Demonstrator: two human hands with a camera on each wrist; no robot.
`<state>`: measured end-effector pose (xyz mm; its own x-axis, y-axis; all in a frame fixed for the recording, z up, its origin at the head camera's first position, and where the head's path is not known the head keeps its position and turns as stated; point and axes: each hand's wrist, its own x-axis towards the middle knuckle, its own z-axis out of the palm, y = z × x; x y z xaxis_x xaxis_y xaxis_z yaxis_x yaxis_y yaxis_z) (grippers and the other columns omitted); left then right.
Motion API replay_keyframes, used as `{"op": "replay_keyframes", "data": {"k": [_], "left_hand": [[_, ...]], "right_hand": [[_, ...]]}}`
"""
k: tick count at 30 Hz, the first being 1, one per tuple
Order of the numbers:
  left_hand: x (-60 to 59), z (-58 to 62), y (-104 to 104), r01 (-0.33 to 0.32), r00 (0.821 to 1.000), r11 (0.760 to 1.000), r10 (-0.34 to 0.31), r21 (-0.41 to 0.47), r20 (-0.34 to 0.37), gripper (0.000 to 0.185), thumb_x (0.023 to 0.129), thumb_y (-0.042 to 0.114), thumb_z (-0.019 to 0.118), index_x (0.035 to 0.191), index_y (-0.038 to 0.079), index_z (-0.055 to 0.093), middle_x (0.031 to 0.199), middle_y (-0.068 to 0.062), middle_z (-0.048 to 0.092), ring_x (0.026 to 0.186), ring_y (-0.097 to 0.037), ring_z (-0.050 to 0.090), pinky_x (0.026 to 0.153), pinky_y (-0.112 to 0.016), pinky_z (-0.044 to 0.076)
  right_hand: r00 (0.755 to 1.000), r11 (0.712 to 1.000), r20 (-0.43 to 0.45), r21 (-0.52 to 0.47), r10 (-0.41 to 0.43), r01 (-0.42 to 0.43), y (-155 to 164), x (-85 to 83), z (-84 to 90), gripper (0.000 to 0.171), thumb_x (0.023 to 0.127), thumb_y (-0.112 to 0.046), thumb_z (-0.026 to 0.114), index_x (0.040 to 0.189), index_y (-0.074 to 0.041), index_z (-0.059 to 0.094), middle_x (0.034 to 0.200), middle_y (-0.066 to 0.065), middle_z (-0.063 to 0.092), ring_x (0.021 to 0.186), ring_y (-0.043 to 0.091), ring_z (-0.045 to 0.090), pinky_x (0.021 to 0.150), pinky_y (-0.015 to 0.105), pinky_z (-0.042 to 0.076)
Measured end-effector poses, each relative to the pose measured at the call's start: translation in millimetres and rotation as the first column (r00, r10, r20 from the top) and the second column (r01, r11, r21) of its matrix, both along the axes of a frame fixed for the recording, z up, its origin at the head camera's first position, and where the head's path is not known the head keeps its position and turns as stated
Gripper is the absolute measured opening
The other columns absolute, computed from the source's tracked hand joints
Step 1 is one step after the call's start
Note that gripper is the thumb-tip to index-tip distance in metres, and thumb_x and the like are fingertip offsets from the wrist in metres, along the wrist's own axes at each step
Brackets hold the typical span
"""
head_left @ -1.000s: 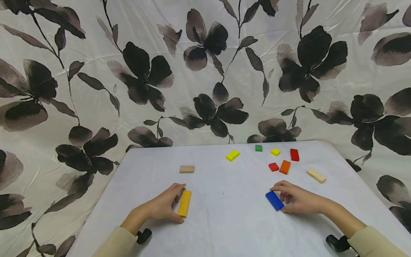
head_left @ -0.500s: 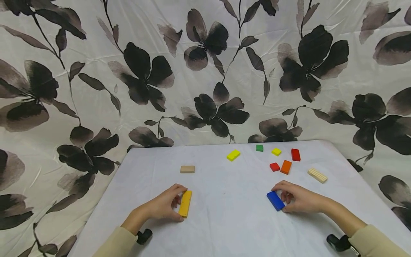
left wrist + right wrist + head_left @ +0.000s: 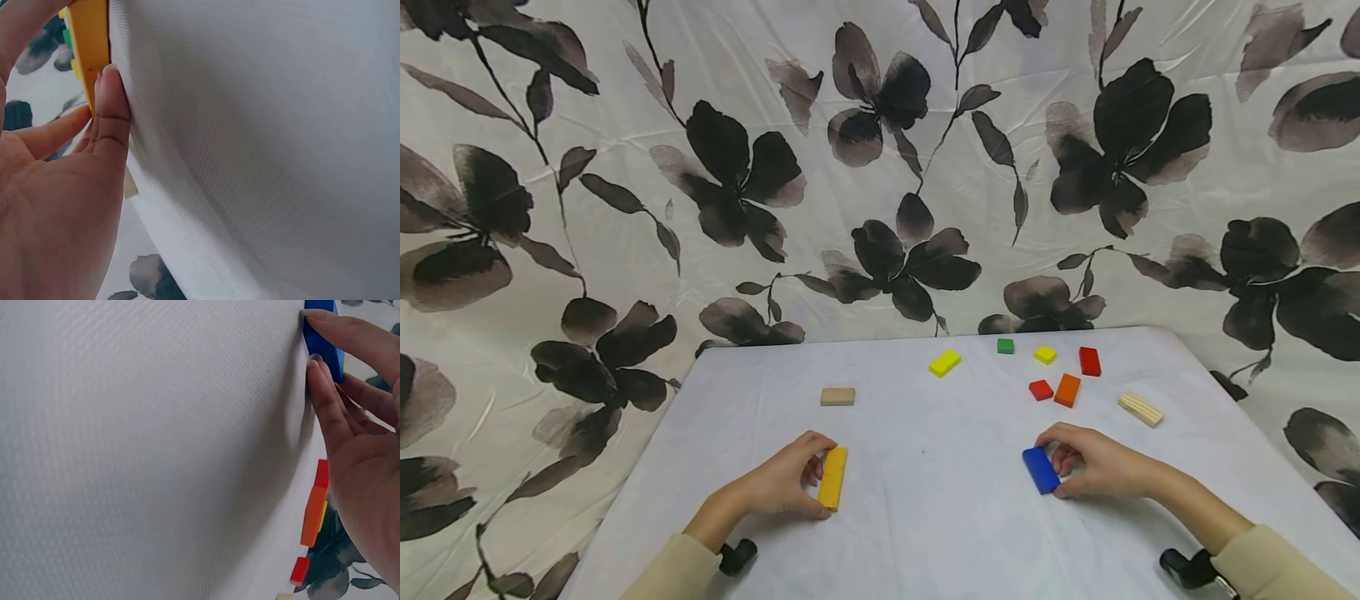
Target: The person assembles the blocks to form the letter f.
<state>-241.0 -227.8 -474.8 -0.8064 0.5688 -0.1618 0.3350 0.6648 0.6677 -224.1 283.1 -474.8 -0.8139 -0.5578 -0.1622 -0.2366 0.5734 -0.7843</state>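
Head view: two hands are seen resting on a white-covered desk (image 3: 925,517), each closed about a flat block. The left hand (image 3: 778,483) is curled round a long yellow-orange block (image 3: 832,477) lying on the near left part of the desk; the forefinger is laid over the far end and the thumb (image 3: 111,100) is pressed against the near end — a pinch along the block's length, confirmed in the left wrist view, where the block (image 3: 89,44) is seen between thumb tip and fingers. The right hand (image 3: 1093,465) is curled round a blue block (image 3: 1041,469) on the near right part of the desk; in the right wrist view the block (image 3: 322,340) is shown gripped between a finger laid over its top and the thumb (image 3: 325,406) below. Both grips are narrow, opened no wider than the blocks held. Further back on the desk, well apart from the hands, are seen a tan block (image 3: 837,397), a pale ribbed block (image 3: 1140,409), and a loose cluster of small coloured blocks — among them an orange block (image 3: 1066,390).
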Motion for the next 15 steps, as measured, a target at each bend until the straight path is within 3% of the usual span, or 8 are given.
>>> {"op": "replay_keyframes", "data": {"k": [15], "left_hand": [[2.2, 1.6, 9.2, -0.005, 1.0, 1.0, 0.005, 0.028, -0.004, 0.09, 0.069, 0.026, 0.097, 0.142, 0.004, 0.049, 0.134, -0.005, 0.048, 0.097, -0.015, 0.058, 0.085, -0.024, 0.052]], "right_hand": [[1.0, 1.0, -0.008, -0.006, 0.008, -0.008, -7.3, 0.6, -2.3, 0.063, 0.08, -0.023, 0.089, 0.131, -0.002, 0.057, 0.104, 0.004, 0.062, 0.092, 0.016, 0.063, 0.084, 0.023, 0.056]]}}
